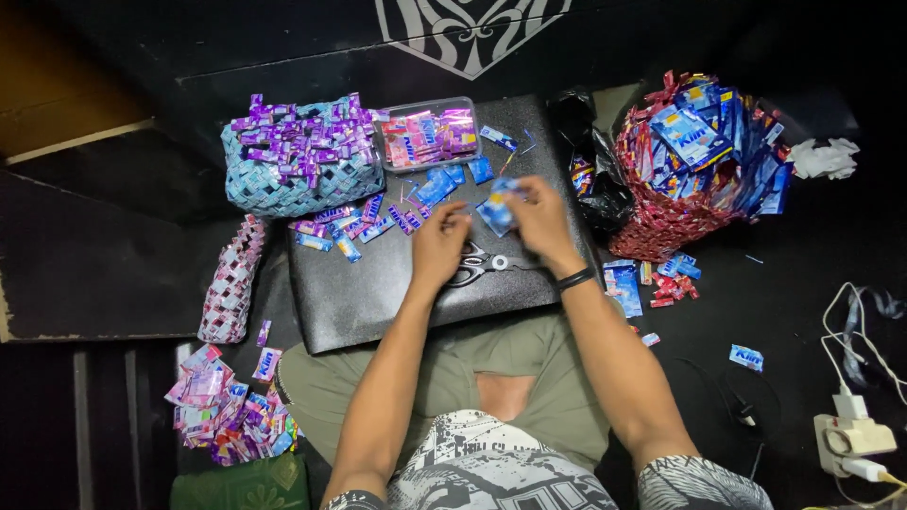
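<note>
Your right hand (540,219) pinches a small blue wrapper piece (496,213) at its left edge. Your left hand (439,244) sits just left of it, fingers curled toward the piece; whether they grip it you cannot tell. The piece lies between both hands, nearer the right, over the black board (359,293). Scissors (477,263) rest just near of your hands. Farther off stand a clear tub of folded wrappers (427,135) and, at far left, a woven blue basket (283,179).
</note>
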